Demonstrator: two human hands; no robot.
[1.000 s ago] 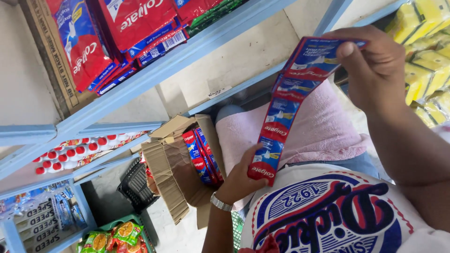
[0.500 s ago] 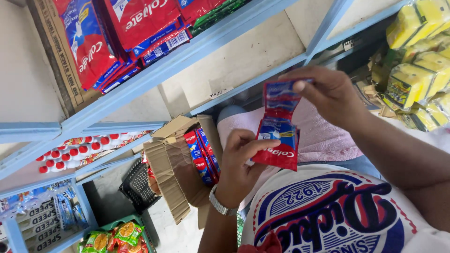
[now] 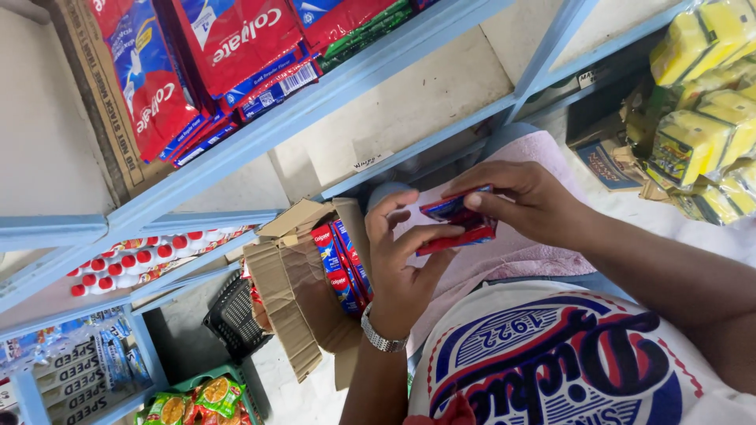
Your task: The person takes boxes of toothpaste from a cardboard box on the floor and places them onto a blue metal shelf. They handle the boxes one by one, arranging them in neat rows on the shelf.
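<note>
A folded strip of red and blue sachets (image 3: 461, 224) is pressed between both my hands above my lap. My left hand (image 3: 405, 264), with a metal watch at the wrist, cups it from below with fingers curled around its edge. My right hand (image 3: 528, 201) presses on it from above, thumb and fingers closed over the top. Just left of my hands stands an open cardboard box (image 3: 295, 291) holding more red and blue sachet strips (image 3: 342, 264).
Blue metal shelves (image 3: 315, 106) carry red toothpaste cartons (image 3: 228, 47) above and small red-capped tubes (image 3: 134, 260) lower left. Yellow sponge packs (image 3: 701, 110) hang at right. A black basket (image 3: 232, 319) and green snack packets (image 3: 193, 397) lie below. A pink cloth (image 3: 528, 260) covers my lap.
The long sachet strip, stretched between my raised right hand and left hand a second ago, has been folded down into a compact bundle. My right hand came down to meet the left.
</note>
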